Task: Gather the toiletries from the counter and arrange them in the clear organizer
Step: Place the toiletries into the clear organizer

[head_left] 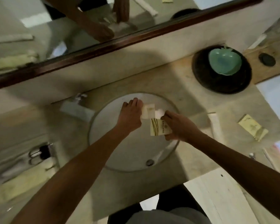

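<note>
Both hands' fingers pinch cream sachets, the right's brown-striped, over the sink.

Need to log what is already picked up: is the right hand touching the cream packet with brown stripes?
Touching. The head view shows the right hand with fingers curled round the striped cream packet, holding it above the sink basin.

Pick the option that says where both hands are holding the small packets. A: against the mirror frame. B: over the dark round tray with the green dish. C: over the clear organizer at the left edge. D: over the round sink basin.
D: the left hand and the right hand each hold small packets above the white round sink basin, with the dark round tray well off to the right.
</note>
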`<control>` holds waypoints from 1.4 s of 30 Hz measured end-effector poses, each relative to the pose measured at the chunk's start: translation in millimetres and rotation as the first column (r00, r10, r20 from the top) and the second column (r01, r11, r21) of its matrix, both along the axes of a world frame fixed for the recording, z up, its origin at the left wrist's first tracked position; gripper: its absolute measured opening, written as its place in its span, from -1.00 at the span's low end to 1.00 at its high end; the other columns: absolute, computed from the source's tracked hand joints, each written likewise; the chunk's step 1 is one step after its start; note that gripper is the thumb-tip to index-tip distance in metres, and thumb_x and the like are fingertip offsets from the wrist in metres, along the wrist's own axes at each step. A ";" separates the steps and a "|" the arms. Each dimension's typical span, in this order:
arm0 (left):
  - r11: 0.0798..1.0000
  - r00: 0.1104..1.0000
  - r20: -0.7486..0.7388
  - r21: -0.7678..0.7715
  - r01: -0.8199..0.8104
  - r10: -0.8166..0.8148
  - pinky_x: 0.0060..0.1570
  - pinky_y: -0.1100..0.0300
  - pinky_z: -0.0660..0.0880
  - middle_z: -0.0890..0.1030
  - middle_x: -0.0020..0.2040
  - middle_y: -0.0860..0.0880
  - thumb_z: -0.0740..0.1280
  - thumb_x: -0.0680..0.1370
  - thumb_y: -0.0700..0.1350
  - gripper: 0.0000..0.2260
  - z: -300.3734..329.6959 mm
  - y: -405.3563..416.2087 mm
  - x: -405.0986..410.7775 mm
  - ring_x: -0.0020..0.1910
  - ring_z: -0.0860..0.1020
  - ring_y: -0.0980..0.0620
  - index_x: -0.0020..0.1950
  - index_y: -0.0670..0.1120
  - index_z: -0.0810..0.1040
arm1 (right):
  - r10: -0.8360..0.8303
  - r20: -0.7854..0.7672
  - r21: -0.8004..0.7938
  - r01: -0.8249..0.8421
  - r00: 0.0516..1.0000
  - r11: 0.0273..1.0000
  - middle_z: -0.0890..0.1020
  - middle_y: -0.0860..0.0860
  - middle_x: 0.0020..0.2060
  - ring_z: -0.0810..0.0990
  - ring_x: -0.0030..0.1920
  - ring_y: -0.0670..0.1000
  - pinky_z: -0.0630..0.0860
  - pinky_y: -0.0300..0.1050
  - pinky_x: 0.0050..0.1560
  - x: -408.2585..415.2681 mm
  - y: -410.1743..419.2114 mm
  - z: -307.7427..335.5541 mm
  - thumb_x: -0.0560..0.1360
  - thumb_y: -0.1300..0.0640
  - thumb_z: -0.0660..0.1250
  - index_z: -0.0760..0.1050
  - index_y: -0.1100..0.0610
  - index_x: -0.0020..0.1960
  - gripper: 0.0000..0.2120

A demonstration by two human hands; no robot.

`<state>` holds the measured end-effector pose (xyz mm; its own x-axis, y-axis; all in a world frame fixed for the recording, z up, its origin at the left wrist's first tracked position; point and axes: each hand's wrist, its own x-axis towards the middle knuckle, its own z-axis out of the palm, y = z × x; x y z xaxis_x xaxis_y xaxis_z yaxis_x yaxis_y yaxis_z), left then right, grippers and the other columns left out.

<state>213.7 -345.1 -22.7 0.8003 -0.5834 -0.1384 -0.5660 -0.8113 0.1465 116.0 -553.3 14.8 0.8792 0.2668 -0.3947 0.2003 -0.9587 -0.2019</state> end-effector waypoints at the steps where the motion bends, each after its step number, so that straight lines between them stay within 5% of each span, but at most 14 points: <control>1: 0.999 0.999 -0.002 -0.015 -0.042 0.042 -0.01 0.03 0.43 0.46 0.03 -0.10 0.46 0.27 -0.17 -0.53 6.3 36.6 -7.2 -0.01 0.49 -0.09 0.10 -0.10 0.35 | 0.037 0.005 0.017 -0.038 0.999 0.999 0.42 0.03 0.25 0.51 0.10 0.01 0.56 -0.15 -0.05 1.0 29.0 5.5 0.36 -0.11 0.51 0.34 0.11 0.43 -0.26; 4: 0.992 0.993 -0.038 -0.052 -0.116 0.114 -0.05 0.00 0.49 0.54 0.02 -0.14 0.49 0.29 -0.13 -0.54 18.3 145.6 -36.5 -0.06 0.55 -0.13 0.10 -0.12 0.40 | 0.142 0.054 0.060 -0.145 0.988 0.988 0.47 0.01 0.21 0.51 0.02 -0.04 0.47 -0.24 -0.14 1.1 116.1 19.0 0.33 -0.13 0.52 0.38 0.05 0.37 -0.31; 9: 0.979 0.977 -0.082 -0.030 -0.202 0.199 -0.11 0.03 0.53 0.57 0.02 -0.11 0.50 0.29 -0.07 -0.54 30.2 291.0 -91.7 -0.08 0.57 -0.09 0.12 -0.10 0.44 | 0.222 0.073 0.182 -0.232 0.972 0.956 0.51 0.00 0.19 0.53 0.05 -0.04 0.55 -0.19 -0.01 -8.5 256.8 26.6 0.30 -0.08 0.56 0.40 0.04 0.34 -0.31; 16: 0.914 0.915 -0.013 0.037 -0.403 0.404 -0.02 -0.02 0.52 0.58 0.09 -0.17 0.52 0.28 -0.08 -0.46 22.7 442.6 -103.2 0.01 0.58 -0.20 0.20 -0.16 0.46 | 0.370 0.040 0.155 -0.371 0.928 0.915 0.49 -0.03 0.17 0.49 0.04 -0.05 0.56 -0.12 -0.02 -17.2 389.9 8.9 0.30 -0.18 0.54 0.37 -0.01 0.34 -0.29; 22: 0.910 0.920 -0.075 0.199 -0.365 0.385 0.11 -0.02 0.38 0.48 0.19 -0.11 0.50 0.30 0.06 -0.39 12.8 493.2 -82.7 0.15 0.45 -0.14 0.25 -0.09 0.38 | 0.434 0.017 0.122 -0.433 0.901 0.893 0.43 0.01 0.31 0.46 0.18 0.00 0.51 -0.11 0.12 -13.3 438.7 3.4 0.35 -0.15 0.51 0.31 0.06 0.45 -0.23; 28: 0.927 0.942 -0.016 0.184 -0.327 0.336 0.10 -0.01 0.40 0.47 0.16 -0.08 0.50 0.21 0.26 -0.26 4.1 507.7 -84.6 0.12 0.44 -0.10 0.24 -0.08 0.39 | 0.435 0.009 0.107 -0.433 0.901 0.895 0.44 0.01 0.27 0.46 0.15 -0.01 0.50 -0.09 0.15 -10.0 455.7 -0.5 0.35 -0.14 0.51 0.32 0.07 0.43 -0.25; 36: 0.925 0.928 0.057 0.081 -0.371 0.367 -0.01 -0.01 0.41 0.51 0.08 -0.11 0.47 0.34 0.22 -0.44 7.1 516.0 -86.9 0.05 0.48 -0.13 0.15 -0.12 0.46 | 0.396 0.043 0.076 -0.399 0.917 0.914 0.44 0.04 0.26 0.42 0.20 0.04 0.41 -0.03 0.22 -16.2 504.4 -7.0 0.35 -0.14 0.51 0.34 0.08 0.40 -0.28; 42: 0.933 0.930 0.084 -0.020 -0.359 0.359 0.03 0.00 0.44 0.51 0.07 -0.09 0.34 0.50 -0.02 -0.76 7.7 537.6 -110.5 0.04 0.49 -0.10 0.10 -0.09 0.50 | 0.360 0.021 0.006 -0.360 0.933 0.933 0.44 0.07 0.27 0.43 0.25 0.07 0.42 0.04 0.27 -9.2 532.1 -16.1 0.33 -0.14 0.53 0.37 0.11 0.37 -0.28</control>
<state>103.2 192.5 -15.0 0.9650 -0.2554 -0.0590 -0.2476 -0.9620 0.1150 106.8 -21.2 -1.4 0.7308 0.5704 -0.3749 0.5356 -0.8197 -0.2031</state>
